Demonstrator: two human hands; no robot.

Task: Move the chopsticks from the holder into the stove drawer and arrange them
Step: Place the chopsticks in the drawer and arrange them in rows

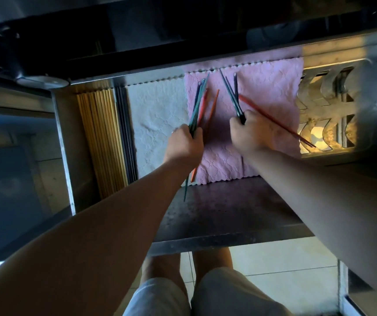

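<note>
The open metal stove drawer (217,226) is below me, lined with a pink cloth (267,87) and a white cloth (157,115). My left hand (185,145) is closed around a bundle of teal, blue and red chopsticks (198,103) that fan upward over the pink cloth. My right hand (249,133) grips several dark teal chopsticks (230,94) and one red chopstick (276,124) that sticks out to the right. An orange chopstick (213,106) shows between the hands; I cannot tell whether it is held. The holder is not in view.
Wooden chopsticks (101,137) lie in a row at the drawer's left side, with dark ones (126,133) beside them. A slotted metal rack (326,106) fills the right end. The drawer's front edge is near my knees (208,286), above a tiled floor.
</note>
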